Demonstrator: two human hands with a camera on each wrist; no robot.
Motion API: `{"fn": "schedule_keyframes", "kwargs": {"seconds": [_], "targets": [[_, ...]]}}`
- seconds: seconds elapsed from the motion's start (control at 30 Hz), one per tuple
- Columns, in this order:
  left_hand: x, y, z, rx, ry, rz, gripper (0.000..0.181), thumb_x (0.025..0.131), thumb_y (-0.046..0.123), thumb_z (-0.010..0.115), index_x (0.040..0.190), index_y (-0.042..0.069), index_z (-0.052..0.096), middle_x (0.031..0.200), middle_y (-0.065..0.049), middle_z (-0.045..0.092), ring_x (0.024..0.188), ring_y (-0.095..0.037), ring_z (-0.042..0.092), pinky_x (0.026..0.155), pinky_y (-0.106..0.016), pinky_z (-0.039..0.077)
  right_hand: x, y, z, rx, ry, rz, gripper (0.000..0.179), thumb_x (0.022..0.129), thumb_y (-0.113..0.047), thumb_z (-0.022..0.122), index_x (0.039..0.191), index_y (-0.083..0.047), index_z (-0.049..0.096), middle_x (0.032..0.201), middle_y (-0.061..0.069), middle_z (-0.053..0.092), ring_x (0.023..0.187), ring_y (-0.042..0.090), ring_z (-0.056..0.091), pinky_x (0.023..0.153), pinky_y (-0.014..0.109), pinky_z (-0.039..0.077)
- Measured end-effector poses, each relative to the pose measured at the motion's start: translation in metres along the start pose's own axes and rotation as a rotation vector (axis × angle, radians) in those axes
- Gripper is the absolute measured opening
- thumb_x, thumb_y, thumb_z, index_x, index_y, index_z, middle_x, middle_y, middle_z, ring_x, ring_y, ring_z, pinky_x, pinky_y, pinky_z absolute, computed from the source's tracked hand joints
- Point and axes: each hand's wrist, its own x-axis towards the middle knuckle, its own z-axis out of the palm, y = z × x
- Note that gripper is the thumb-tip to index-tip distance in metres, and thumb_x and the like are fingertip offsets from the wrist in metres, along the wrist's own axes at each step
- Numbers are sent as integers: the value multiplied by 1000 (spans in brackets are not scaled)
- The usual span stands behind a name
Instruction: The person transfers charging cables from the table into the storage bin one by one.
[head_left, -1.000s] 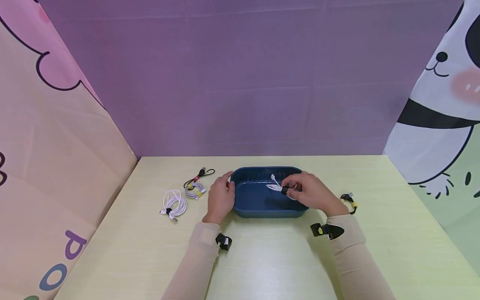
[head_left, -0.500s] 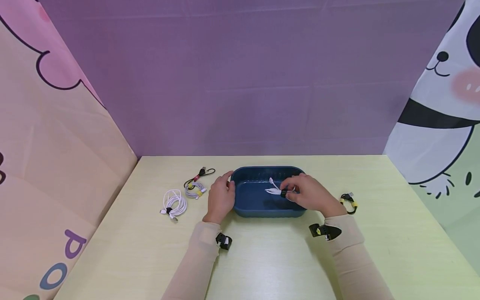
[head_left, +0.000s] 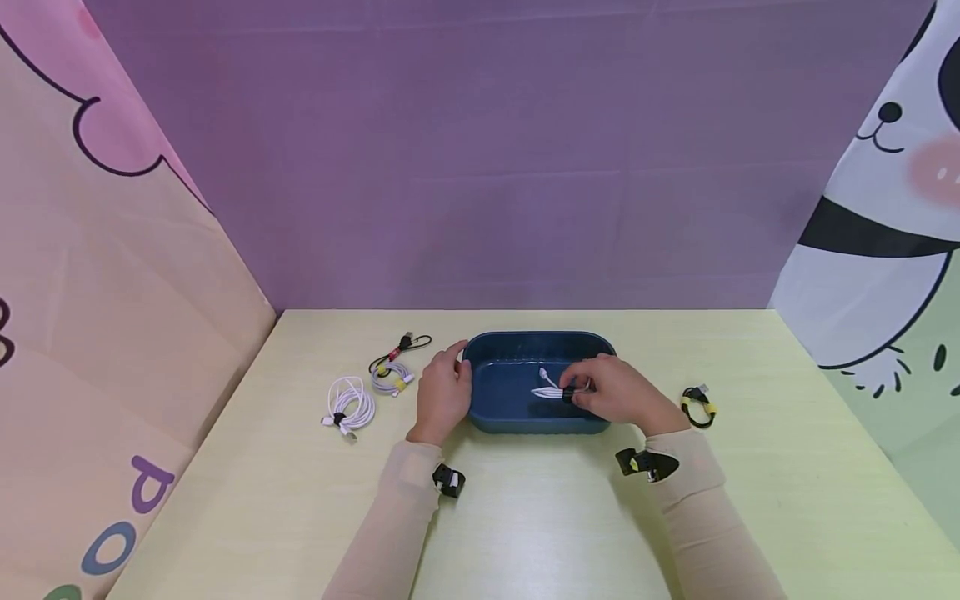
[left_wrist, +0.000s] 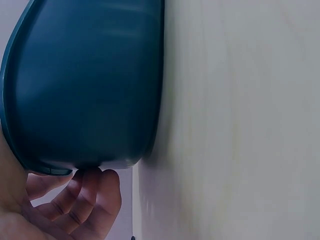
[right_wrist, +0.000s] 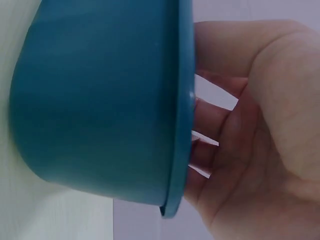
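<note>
In the head view a dark blue plastic bin (head_left: 517, 427) stands mid-table. My left hand (head_left: 441, 396) holds its left end; the left wrist view shows bent fingers (left_wrist: 107, 200) against the outside wall. My right hand (head_left: 618, 390) reaches over the bin's right rim and pinches a coiled white cable (head_left: 549, 392) near its black strap, inside the bin. One plug of this cable points up. In the right wrist view the bin wall (right_wrist: 95, 110) hides my right fingertips and the cable.
Left of the bin lie a coiled white cable (head_left: 358, 408) with a black strap, a pale cable (head_left: 390, 379) with yellow ties, and a black cable (head_left: 411, 344) with a red tie. Right of it lies a black cable (head_left: 699, 407) with yellow ties. A purple backdrop (head_left: 480, 167) borders the table's back.
My right hand has sunk a little lower and slightly left, bringing the white cable deeper into the bin. The left hand stays at the bin's left end.
</note>
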Motion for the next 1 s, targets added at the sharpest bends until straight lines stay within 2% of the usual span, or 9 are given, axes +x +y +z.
{"fn": "schedule_keyframes", "kwargs": {"seconds": [0.1, 0.27, 0.5, 0.7, 0.87, 0.93, 1.0], "targets": [[0, 0, 0, -4, -1, 4, 39, 105, 15, 56, 143, 11, 59, 89, -11, 59, 68, -21, 52, 59, -30, 39, 1, 1, 1, -19, -6, -12, 23, 93, -8, 67, 114, -12, 75, 90, -4, 71, 81, 11, 60, 92, 47, 47], [-1, 0, 0, -4, -4, 5, 39, 105, 16, 56, 143, 12, 59, 89, -10, 60, 66, -20, 52, 57, -29, 39, 2, 1, 4, -57, -8, -12, 22, 92, -7, 66, 112, -12, 76, 85, -5, 69, 77, 10, 56, 95, 47, 45], [-1, -1, 0, 4, -5, 2, 39, 105, 16, 56, 143, 12, 59, 90, -11, 60, 67, -20, 52, 58, -29, 39, 4, 2, 6, -71, -14, -16, 23, 91, -5, 66, 111, -11, 76, 86, -4, 69, 78, 11, 57, 88, 44, 48], [0, 1, -1, 5, 1, 0, 39, 105, 16, 56, 143, 12, 59, 90, -11, 60, 68, -20, 52, 58, -29, 40, 6, 1, 6, -71, -21, -15, 25, 90, -3, 65, 111, -11, 76, 83, -4, 68, 73, 9, 55, 87, 44, 50], [0, 2, -2, 0, 14, 0, 38, 104, 15, 56, 142, 11, 60, 89, -11, 60, 68, -21, 53, 58, -30, 39, 6, 2, 9, -62, -30, -2, 25, 90, -2, 64, 110, -12, 76, 83, -4, 68, 75, 11, 54, 105, 52, 45], [-1, 2, -1, -4, 17, 1, 38, 104, 15, 57, 141, 11, 61, 89, -11, 60, 69, -21, 53, 59, -30, 40, 6, 2, 10, -61, -37, 13, 25, 90, -2, 65, 110, -13, 76, 83, -4, 68, 77, 12, 55, 113, 56, 39], [-1, 2, -1, -1, 18, 0, 38, 104, 15, 57, 141, 11, 61, 89, -11, 60, 70, -21, 53, 59, -30, 40, 5, 2, 12, -66, -43, 25, 25, 91, -3, 65, 110, -14, 76, 84, -5, 69, 79, 12, 55, 111, 56, 40]]}}
